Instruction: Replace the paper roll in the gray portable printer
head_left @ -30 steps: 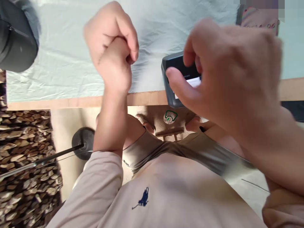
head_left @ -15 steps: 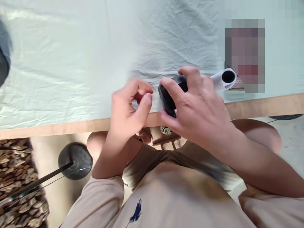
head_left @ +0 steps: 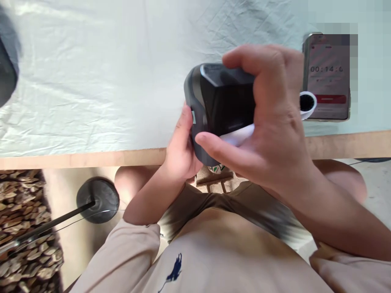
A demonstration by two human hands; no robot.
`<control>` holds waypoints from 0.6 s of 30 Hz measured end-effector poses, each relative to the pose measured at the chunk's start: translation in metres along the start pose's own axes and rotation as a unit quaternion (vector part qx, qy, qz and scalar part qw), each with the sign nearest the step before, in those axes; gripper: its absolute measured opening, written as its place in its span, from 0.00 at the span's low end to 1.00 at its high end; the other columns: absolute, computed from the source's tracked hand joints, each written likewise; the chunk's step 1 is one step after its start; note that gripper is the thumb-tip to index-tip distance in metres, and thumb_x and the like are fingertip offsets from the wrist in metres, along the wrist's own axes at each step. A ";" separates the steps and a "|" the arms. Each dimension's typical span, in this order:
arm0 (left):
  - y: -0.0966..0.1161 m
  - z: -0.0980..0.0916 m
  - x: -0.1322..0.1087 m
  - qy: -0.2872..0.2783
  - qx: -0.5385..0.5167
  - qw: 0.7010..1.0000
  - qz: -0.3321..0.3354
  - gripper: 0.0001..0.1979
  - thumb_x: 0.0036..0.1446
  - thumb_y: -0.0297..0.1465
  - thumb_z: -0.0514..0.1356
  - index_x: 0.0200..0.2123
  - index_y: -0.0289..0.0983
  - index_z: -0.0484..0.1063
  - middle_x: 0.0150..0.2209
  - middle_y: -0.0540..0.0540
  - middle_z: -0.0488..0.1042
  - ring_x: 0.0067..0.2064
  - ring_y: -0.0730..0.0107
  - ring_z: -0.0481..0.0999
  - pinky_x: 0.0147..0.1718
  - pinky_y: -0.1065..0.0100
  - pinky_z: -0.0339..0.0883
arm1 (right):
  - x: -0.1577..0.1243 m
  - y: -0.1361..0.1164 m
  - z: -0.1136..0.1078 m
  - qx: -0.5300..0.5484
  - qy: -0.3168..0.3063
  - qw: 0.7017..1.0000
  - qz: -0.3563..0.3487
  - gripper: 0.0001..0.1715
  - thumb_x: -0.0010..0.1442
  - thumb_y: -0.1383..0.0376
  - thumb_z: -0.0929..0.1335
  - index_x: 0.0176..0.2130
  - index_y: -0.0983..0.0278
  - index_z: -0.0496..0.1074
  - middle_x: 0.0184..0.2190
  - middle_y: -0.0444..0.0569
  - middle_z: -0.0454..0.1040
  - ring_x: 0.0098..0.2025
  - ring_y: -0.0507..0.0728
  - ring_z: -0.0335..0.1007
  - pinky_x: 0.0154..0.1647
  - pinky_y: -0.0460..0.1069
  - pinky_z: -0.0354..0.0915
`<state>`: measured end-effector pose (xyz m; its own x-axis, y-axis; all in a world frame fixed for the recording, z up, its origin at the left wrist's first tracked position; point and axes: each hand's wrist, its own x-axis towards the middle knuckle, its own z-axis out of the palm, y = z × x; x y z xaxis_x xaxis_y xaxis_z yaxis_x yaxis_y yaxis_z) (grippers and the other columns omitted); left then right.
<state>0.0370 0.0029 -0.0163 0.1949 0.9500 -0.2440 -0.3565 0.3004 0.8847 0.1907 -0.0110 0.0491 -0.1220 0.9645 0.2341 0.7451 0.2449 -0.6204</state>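
Observation:
A black-and-grey boxy device (head_left: pixel 229 97) with rounded corners is held up over the front edge of the table, tilted toward me. My left hand (head_left: pixel 182 152) grips it from the left and below, the thumb along its side and the other fingers hidden behind it. Across its right part reaches my right hand (head_left: pixel 277 110), fingers on the far edge and thumb on the near side. A white strip (head_left: pixel 240 135) shows on the device beside that thumb; what it is I cannot tell. Just beyond the right hand lies a white roll (head_left: pixel 308 105) with a dark core, partly covered.
A phone (head_left: pixel 328 77) showing a running timer lies at the right, partly pixelated. Pale cloth (head_left: pixel 91 81) covers the table, with a wooden edge (head_left: pixel 91 158) in front. A dark object (head_left: pixel 7 69) is cut off at far left. A round black stand base (head_left: pixel 97 199) is on the floor.
The device has been raised and turned, showing more of its dark face. My left hand, apart from it before, has moved right and taken hold. My right hand has risen with it.

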 end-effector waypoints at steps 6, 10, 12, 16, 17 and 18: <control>0.009 0.005 0.008 0.085 -0.126 0.985 -0.075 0.33 0.90 0.53 0.42 0.51 0.41 0.82 0.58 0.43 0.89 0.83 0.40 0.77 0.72 0.39 0.86 | 0.001 0.042 0.005 0.204 0.001 0.979 -0.016 0.34 0.81 0.49 0.66 0.76 0.58 0.71 0.75 0.58 0.72 0.81 0.67 0.73 0.71 0.61 0.86; 0.013 0.011 0.008 0.120 -0.145 0.981 -0.056 0.23 0.88 0.44 0.51 0.45 0.41 0.81 0.59 0.42 0.91 0.88 0.42 0.68 0.83 0.43 0.75 | 0.002 0.081 0.022 0.232 -0.010 0.971 -0.062 0.34 0.82 0.36 0.67 0.76 0.44 0.71 0.74 0.48 0.73 0.77 0.67 0.78 0.72 0.64 0.86; 0.013 0.012 0.008 0.120 -0.145 0.982 -0.032 0.23 0.88 0.39 0.49 0.42 0.40 0.80 0.58 0.40 0.92 0.89 0.44 0.67 0.85 0.44 0.72 | 0.001 0.085 0.025 0.241 -0.015 0.968 -0.064 0.33 0.83 0.40 0.68 0.76 0.47 0.71 0.74 0.50 0.74 0.76 0.66 0.79 0.68 0.61 0.88; 0.013 0.010 0.009 0.123 -0.127 0.983 -0.051 0.20 0.84 0.39 0.54 0.38 0.42 0.79 0.58 0.40 0.92 0.88 0.41 0.67 0.85 0.45 0.72 | -0.002 0.069 0.021 0.239 -0.005 0.970 -0.036 0.32 0.80 0.47 0.70 0.75 0.53 0.74 0.73 0.53 0.75 0.74 0.66 0.80 0.57 0.56 0.91; 0.014 0.010 0.009 0.133 -0.118 0.982 -0.058 0.18 0.83 0.40 0.57 0.38 0.43 0.79 0.58 0.41 0.92 0.89 0.40 0.66 0.85 0.45 0.72 | -0.002 0.064 0.018 0.233 -0.004 0.972 -0.029 0.32 0.79 0.47 0.70 0.75 0.53 0.74 0.73 0.53 0.76 0.74 0.66 0.80 0.55 0.56 0.91; 0.014 0.009 0.009 0.143 -0.110 0.982 -0.061 0.17 0.81 0.40 0.59 0.37 0.43 0.79 0.57 0.41 0.91 0.90 0.39 0.63 0.85 0.46 0.73 | -0.002 0.060 0.015 0.226 -0.006 0.974 -0.024 0.33 0.79 0.47 0.70 0.75 0.53 0.74 0.73 0.53 0.76 0.74 0.67 0.80 0.54 0.56 0.92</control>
<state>0.0419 0.0148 -0.0022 -0.0043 0.8815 -0.4721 -0.5405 0.3951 0.7428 0.2255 0.0033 0.0005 -0.1581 0.9515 0.2639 0.3739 0.3050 -0.8759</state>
